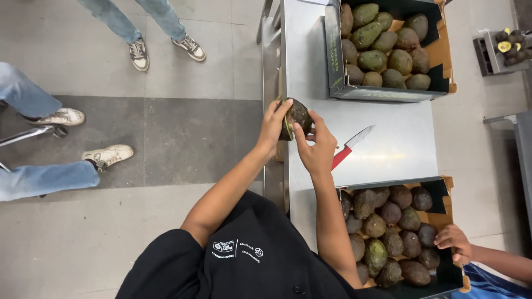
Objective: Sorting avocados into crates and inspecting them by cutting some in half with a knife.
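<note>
My left hand (271, 127) and my right hand (317, 152) both grip one dark avocado (297, 114) over the left edge of a steel table (388, 149). The left hand's fingers wrap the avocado's left side, where a thin pale green edge shows. Fingertips of the right hand press on it from below and from the right. A knife with a red handle (352, 145) lies on the table just right of my right hand, its blade pointing away up and to the right.
A cardboard box (335, 55) of greenish avocados stands at the table's far end. A second box (446, 188) of darker avocados sits near me, with another person's hand (454, 241) on its rim. Two people's legs and shoes (108, 156) are on the floor, left.
</note>
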